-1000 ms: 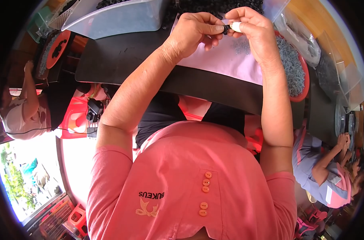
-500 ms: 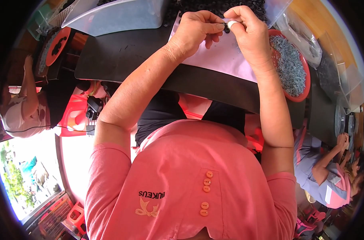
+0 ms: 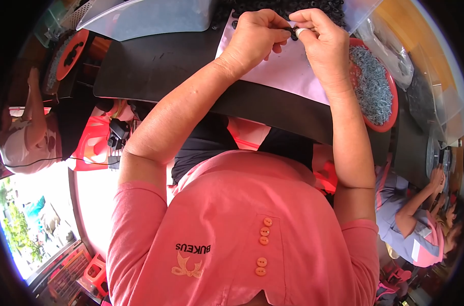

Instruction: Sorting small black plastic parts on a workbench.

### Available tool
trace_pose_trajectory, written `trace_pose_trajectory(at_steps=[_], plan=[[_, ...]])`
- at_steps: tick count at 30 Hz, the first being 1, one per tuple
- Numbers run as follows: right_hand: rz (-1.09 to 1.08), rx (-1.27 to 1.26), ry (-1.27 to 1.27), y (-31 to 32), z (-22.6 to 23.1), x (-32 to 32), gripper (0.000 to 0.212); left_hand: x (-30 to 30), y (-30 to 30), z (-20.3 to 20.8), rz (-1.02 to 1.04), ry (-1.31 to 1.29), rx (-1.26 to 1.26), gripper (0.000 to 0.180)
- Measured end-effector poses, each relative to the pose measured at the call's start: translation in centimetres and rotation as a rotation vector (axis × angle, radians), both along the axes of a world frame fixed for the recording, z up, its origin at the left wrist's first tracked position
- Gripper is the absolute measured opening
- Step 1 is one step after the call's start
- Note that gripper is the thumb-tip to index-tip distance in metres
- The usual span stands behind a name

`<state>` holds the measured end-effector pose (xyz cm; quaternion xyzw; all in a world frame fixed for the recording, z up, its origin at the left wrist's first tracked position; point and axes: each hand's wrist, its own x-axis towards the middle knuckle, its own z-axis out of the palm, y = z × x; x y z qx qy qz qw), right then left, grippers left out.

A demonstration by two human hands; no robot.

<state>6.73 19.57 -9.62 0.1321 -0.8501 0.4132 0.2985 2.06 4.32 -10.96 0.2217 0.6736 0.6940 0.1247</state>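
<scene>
Both my hands meet over a pale pink sheet (image 3: 285,71) on the dark table. My left hand (image 3: 260,38) is closed, thumb and index finger pinching a small black round part (image 3: 293,33). From the other side my right hand (image 3: 324,43) pinches at the same part, a white covering on its thumb. Whatever else the right fingertips hold is too small to make out. Many similar small black parts (image 3: 324,6) lie heaped just beyond my hands. Beside my right wrist stands an orange-red round tray (image 3: 393,97) with a pile of small silvery-blue pieces (image 3: 369,84).
A translucent plastic bin (image 3: 145,23) stands at the back left of the dark table (image 3: 155,71). Clear plastic bags (image 3: 390,51) lie beyond the tray. Another person (image 3: 33,137) is at the left, another (image 3: 410,219) at the right. A second red tray (image 3: 73,53) sits far left.
Both hands have shifted slightly to the right, still pinching together. My left fingers have curled in closer around the black part.
</scene>
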Motion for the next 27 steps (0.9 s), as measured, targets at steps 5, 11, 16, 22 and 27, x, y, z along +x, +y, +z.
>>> trace_pose_trajectory(at_steps=[5, 11, 16, 22, 27], plan=[[-0.086, 0.135, 0.112, -0.9, -0.1, 0.2, 0.025, 0.7, 0.3, -0.5, 0.093, 0.089, -0.060, 0.011], [-0.131, 0.255, 0.287, -1.8, -0.6, 0.4, 0.027, 0.7, 1.6, -2.6, 0.310, 0.426, -0.038, 0.013], [-0.117, 0.188, 0.311, -1.9, -0.9, 0.2, 0.028, 0.6, 1.3, -2.3, 0.304, 0.413, -0.050, 0.013], [-0.122, 0.089, 0.258, -1.9, -0.2, 0.6, 0.032, 0.8, 0.5, -1.3, 0.206, 0.327, 0.014, 0.013], [-0.085, 0.146, 0.247, -1.0, -0.2, 0.2, 0.034, 0.9, 0.1, -0.5, 0.155, 0.184, 0.000, 0.016]])
